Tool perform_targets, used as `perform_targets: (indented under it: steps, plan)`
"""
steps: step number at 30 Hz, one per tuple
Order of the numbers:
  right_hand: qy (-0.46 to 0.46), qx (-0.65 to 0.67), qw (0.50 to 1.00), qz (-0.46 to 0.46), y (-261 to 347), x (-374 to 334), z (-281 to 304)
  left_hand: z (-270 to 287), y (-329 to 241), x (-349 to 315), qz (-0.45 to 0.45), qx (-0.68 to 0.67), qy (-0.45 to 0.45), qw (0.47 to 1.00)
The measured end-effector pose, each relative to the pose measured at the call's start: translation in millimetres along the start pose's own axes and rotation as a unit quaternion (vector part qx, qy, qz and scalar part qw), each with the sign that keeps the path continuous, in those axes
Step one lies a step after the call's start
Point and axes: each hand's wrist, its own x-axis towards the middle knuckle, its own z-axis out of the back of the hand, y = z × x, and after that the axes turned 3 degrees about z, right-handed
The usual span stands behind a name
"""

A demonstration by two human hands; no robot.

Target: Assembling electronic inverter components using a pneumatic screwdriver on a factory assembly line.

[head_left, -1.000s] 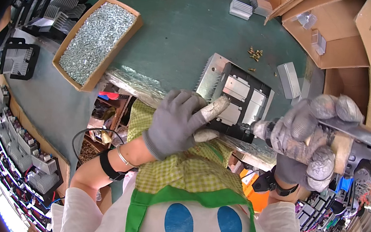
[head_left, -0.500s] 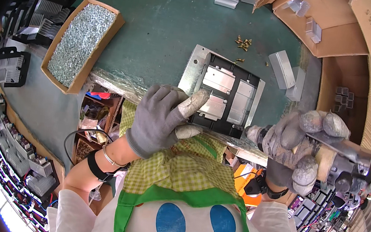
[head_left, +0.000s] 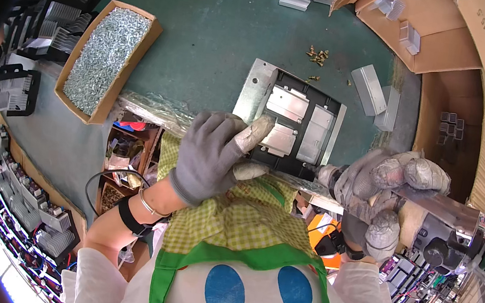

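Observation:
A black plastic frame (head_left: 302, 121) with silver heat sink blocks (head_left: 286, 103) set in it lies on a flat metal plate (head_left: 252, 88) at the table's near edge. My gloved left hand (head_left: 212, 154) grips its near left side, with the taped index finger on top and the thumb lower down. In my gloved right hand (head_left: 374, 189), its fingertips taped, is a power screwdriver (head_left: 438, 236) held sideways. Its front end points left at the frame's near right corner; my fingers hide much of the tool, and I cannot tell whether the tip sits on a screw.
A cardboard tray (head_left: 118, 85) full of small silver screws stands on the left. Brass-coloured screws (head_left: 317, 56) lie beyond the frame. Two loose heat sinks (head_left: 369, 89) lie to its right, near open cardboard boxes (head_left: 452, 98). More black frames (head_left: 17, 90) fill the far left.
My right hand and the screwdriver have shifted slightly left, and the right fingers have drawn in closer round the tool. My left hand and the frame have stayed nearly still.

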Motion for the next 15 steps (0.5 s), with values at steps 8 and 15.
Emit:
perform_targets:
  steps: [8,15]
  plan:
    - [-0.070,0.009,0.998,-0.004,-8.9,-17.2,-9.9,2.2,-2.2,-2.1,0.011,0.017,0.027,0.999]
    - [-0.069,0.143,0.986,0.046,-21.6,0.1,-2.4,0.7,-2.2,-2.4,-0.006,0.039,-0.001,0.999]
